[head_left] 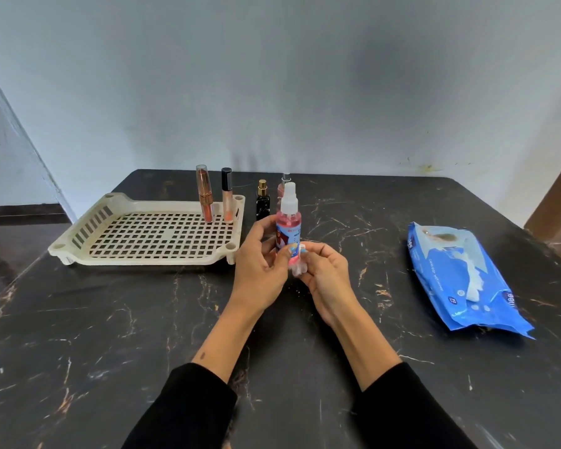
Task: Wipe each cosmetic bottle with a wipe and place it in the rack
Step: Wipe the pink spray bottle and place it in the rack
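Rack point(78, 251) lies to your left on the counter point(143, 335); your left hand point(259, 270), the nearer one, grips the upright pink spray bottle point(288, 226), while your right hand point(326, 277) pinches what looks like a wipe point(300, 268) against its base

Person, head view. Two forearms enter from the bottom edge of the frame. Both wear black long sleeves: left sleeve point(188, 413), right sleeve point(408, 413). Fabric is plain and matte, with no print, logo, buttons or visible cuff stitching. Cuffs sit pushed up partway along the forearms, leaving wrists bare. One small dark mark shows on the left forearm point(203, 355) just above the cuff. Left hand point(260, 270) and right hand point(327, 280) are bare, without rings, watch, bracelets or gloves.
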